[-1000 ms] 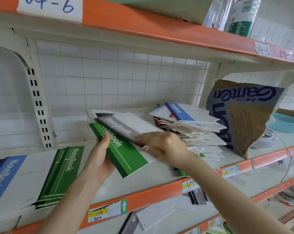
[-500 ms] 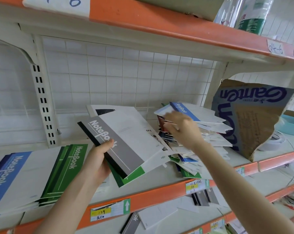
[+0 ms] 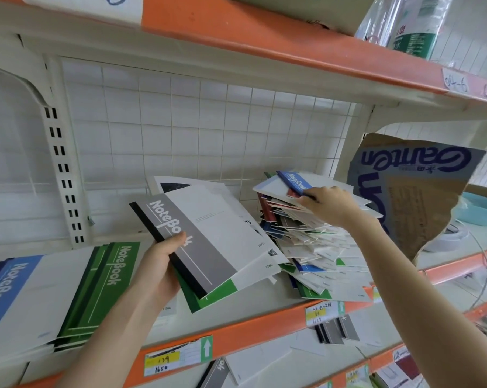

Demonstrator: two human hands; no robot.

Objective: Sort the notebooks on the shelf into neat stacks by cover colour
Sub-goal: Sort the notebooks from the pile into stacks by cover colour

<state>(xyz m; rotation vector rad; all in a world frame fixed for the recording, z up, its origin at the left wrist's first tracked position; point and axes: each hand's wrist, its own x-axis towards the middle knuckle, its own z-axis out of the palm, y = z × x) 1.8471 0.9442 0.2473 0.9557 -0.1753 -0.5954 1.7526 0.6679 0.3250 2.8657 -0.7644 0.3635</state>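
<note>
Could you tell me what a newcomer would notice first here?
A messy heap of thin notebooks sits middle-right on the cream shelf, where the right hand pinches the top blue-banded white notebook. Left of it, the left hand holds a grey-banded white notebook over a green one.

The left hand point(image 3: 158, 264) grips a grey notebook point(image 3: 203, 236) by its spine, thumb across the cover, with a green notebook point(image 3: 208, 298) held under it (both tilted above the shelf point(image 3: 264, 312)). The right hand point(image 3: 329, 204) pinches the near edge of a blue notebook point(image 3: 295, 182) on top of a messy pile point(image 3: 315, 247) of mixed covers. At the left lie a green stack point(image 3: 107, 281) and, beside it, a blue stack point(image 3: 7, 292). Torn cardboard point(image 3: 421, 197) leans upright just right of the pile. A price label point(image 3: 177, 357) sits on the shelf's orange front edge.
</note>
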